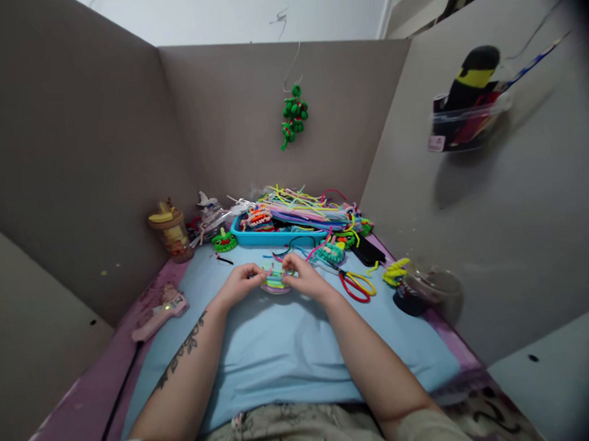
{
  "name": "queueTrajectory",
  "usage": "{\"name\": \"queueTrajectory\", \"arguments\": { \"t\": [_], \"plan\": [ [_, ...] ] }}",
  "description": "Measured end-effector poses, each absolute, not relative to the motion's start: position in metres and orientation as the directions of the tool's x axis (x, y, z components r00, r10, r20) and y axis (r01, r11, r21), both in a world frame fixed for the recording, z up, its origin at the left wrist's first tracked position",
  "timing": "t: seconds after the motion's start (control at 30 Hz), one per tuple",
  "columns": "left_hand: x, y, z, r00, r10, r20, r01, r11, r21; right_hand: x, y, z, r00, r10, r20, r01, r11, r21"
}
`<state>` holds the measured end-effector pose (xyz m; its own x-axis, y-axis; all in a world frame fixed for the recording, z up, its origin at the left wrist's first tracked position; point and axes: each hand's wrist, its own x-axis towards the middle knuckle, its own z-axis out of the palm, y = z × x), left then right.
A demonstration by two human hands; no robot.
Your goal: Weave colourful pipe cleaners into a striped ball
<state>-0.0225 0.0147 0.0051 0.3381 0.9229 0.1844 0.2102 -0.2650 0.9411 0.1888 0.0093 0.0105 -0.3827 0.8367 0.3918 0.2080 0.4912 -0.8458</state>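
Between my two hands is a small pastel piece made of pipe cleaners (275,283), with green, yellow and lilac bands. My left hand (246,281) pinches its left side, thumb and forefinger together. My right hand (305,278) grips its right side with bent fingers. The piece is held just over the light blue cloth (281,334). Just beyond my right hand lie a teal fuzzy pipe-cleaner figure (331,252) and some loose pink and teal stems. Scissors with red and yellow handles (358,286) rest to the right. Fine details of the held piece are too small to make out.
A blue tray (280,237) heaped with colourful pipe cleaners (303,206) stands at the back. On the left are a pink glue gun (163,317) and a lidded cup (172,233). A black phone-like object (367,250) and a clear cup (432,282) sit right. Grey panels enclose three sides.
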Motion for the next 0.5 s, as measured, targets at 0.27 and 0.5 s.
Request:
{"name": "queueTrajectory", "arguments": {
  "t": [0.27, 0.5],
  "plan": [
    [-0.022, 0.01, 0.016, 0.371, 0.913, 0.171, 0.206, -0.26, 0.943, 0.189, 0.006, 0.015, -0.397, 0.834, 0.384, 0.111, 0.459, -0.882],
    [-0.02, 0.007, 0.014, 0.368, 0.919, 0.143, 0.154, -0.212, 0.965, 0.188, 0.006, 0.014, -0.392, 0.834, 0.389, 0.167, 0.48, -0.861]
  ]
}}
